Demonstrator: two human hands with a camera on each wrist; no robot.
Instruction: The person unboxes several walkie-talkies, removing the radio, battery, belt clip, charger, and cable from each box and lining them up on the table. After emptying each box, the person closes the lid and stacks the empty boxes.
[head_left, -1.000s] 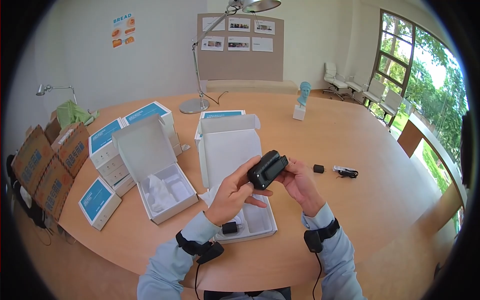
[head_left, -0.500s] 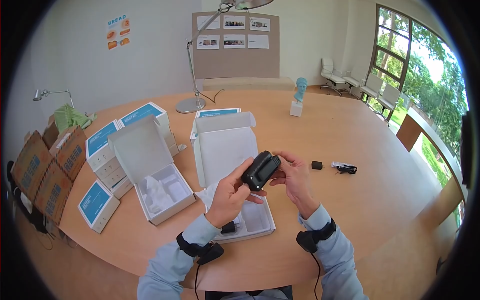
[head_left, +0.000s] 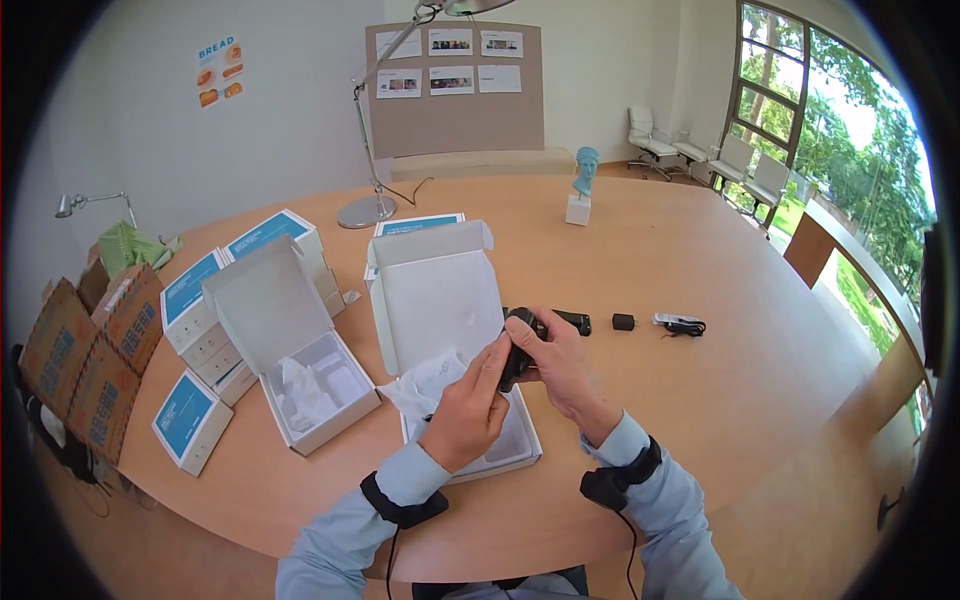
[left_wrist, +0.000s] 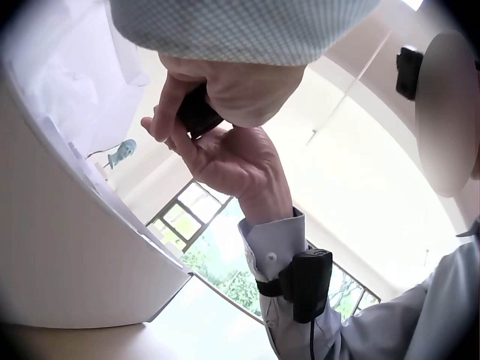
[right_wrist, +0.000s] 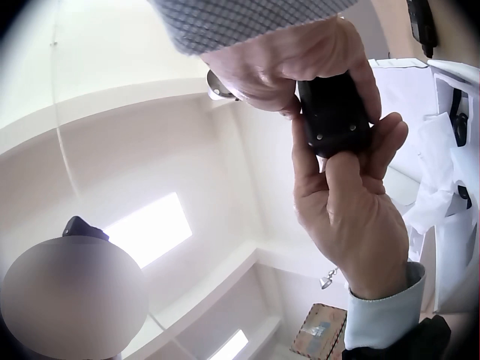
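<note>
In the head view my left hand holds a small black device above the open white box. My right hand grips the same device from the other side, its thumb over the top. Seen from the right wrist, the device shows two metal dots on its end, and the left fingers pinch that end from below. Palms and fingers hide much of its body. A dark elongated piece lies on the table just beyond the right hand.
Right of the hands lie a black charger plug and a bundled black cable. A second open box with white wrapping stands to the left, beside stacked blue-lidded boxes. A lamp base and a small bust stand farther back.
Both hands have turned the device more upright, and the right thumb has come over its top. The dark piece beyond the right hand now shows. The head view has swung slightly right.
</note>
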